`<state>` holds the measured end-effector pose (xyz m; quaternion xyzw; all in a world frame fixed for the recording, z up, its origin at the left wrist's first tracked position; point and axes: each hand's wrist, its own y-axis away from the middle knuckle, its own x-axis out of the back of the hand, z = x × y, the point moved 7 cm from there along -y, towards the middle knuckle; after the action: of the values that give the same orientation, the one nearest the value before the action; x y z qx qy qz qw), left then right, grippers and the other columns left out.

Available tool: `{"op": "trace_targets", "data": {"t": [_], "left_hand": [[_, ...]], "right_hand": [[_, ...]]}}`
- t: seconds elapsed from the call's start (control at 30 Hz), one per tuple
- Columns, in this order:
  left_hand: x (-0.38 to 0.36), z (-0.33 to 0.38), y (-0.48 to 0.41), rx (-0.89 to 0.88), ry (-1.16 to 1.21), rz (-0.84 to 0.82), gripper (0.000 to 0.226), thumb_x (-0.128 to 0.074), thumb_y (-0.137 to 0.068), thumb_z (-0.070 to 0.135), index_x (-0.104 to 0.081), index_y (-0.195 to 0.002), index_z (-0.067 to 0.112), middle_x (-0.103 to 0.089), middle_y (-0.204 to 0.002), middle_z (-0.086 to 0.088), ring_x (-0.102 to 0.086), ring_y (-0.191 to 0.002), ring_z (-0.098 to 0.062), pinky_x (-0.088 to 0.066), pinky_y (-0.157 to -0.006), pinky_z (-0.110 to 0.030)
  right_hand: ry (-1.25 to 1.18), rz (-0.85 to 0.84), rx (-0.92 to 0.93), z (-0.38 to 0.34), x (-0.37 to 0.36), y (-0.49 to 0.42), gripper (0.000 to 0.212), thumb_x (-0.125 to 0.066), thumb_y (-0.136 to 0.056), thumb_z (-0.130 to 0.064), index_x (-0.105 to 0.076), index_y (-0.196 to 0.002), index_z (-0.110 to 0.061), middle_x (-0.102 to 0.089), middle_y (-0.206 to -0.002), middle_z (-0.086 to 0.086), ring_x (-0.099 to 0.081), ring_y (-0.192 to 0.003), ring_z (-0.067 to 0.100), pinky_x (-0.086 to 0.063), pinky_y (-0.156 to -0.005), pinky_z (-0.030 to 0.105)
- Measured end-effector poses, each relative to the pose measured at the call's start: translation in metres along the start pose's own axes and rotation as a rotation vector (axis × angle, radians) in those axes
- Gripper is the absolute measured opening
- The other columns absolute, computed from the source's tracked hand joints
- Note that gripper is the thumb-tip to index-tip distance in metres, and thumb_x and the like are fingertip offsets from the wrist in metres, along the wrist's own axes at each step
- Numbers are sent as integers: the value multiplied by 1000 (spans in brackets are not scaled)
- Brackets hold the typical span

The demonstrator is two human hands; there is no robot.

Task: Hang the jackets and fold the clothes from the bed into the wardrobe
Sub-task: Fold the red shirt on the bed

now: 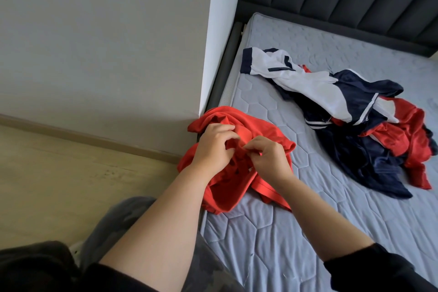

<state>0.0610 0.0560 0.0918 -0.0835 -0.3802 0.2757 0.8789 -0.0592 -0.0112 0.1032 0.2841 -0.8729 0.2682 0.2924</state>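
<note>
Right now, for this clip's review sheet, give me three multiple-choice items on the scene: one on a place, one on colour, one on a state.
1. Where does the red shirt lie?
A. on the floor
B. at the mattress edge, near the wall corner
C. against the headboard

2. Which colours show in the pile?
A. green and yellow
B. black only
C. white, navy and red

3. What are the hands doing?
A. both pinch the red shirt
B. both hang free
C. one holds a hanger

Answers:
1 B, the shirt sits on the mattress edge beside the wall corner.
2 C, white, navy and red cloth lie tangled there.
3 A, the left hand and right hand curl their fingers into the red cloth.
</note>
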Motion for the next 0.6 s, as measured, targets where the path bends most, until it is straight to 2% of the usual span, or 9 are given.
{"op": "trace_targets", "data": {"t": [0.17, 0.27, 0.37, 0.43, 0.53, 0.6], "left_hand": [[-8, 1, 2, -35, -76, -92, 17, -75, -61, -1, -72, -76, 6, -69, -109, -7, -53, -110, -29, -37, -91, -29], [-6, -1, 3, 38, -74, -61, 13, -72, -66, 5, -66, -77, 8, -66, -91, -7, -57, -95, -26, -33, -74, -22], [9, -2, 5, 147, -81, 114, 14, -66, -74, 13, -52, -70, 13, -54, -65, -3, -51, -65, -28, -30, -58, -31], [19, -3, 5, 202, -78, 191, 22, -63, -78, 14, -43, -68, 16, -49, -57, 0, -43, -57, -27, -30, -55, -32], [26, -6, 4, 236, -84, 204, 19, -60, -80, 15, -43, -72, 17, -47, -59, 3, -45, -59, -30, -30, -57, -31], [26, -2, 2, 190, -105, 167, 8, -59, -81, 14, -53, -86, 18, -60, -76, 1, -57, -73, -33, -38, -61, -32]], "right_hand": [[21, 26, 22, -3, 4, 6, 30, -57, -73, 17, -75, -82, -4, -67, -83, 2, -64, -76, 19, -51, -73, 26], [41, 94, -27, 1, 7, 10, 29, -59, -71, 13, -74, -84, -8, -60, -82, -9, -57, -79, 11, -41, -73, 10], [182, 119, -83, 11, 2, 14, 28, -69, -68, 4, -71, -93, -8, -52, -88, -4, -51, -86, 20, -39, -74, 25], [332, 53, -111, 25, -10, 19, 26, -72, -70, -3, -68, -96, -4, -53, -89, 7, -50, -87, 29, -38, -73, 33], [269, 45, -239, 39, -13, 26, 6, -65, -80, -9, -64, -84, -4, -50, -82, 2, -55, -80, 32, -28, -61, 30], [209, 119, -190, 29, -6, 23, 1, -64, -79, -6, -64, -79, -5, -46, -79, -5, -53, -74, 25, -25, -59, 25]]}}
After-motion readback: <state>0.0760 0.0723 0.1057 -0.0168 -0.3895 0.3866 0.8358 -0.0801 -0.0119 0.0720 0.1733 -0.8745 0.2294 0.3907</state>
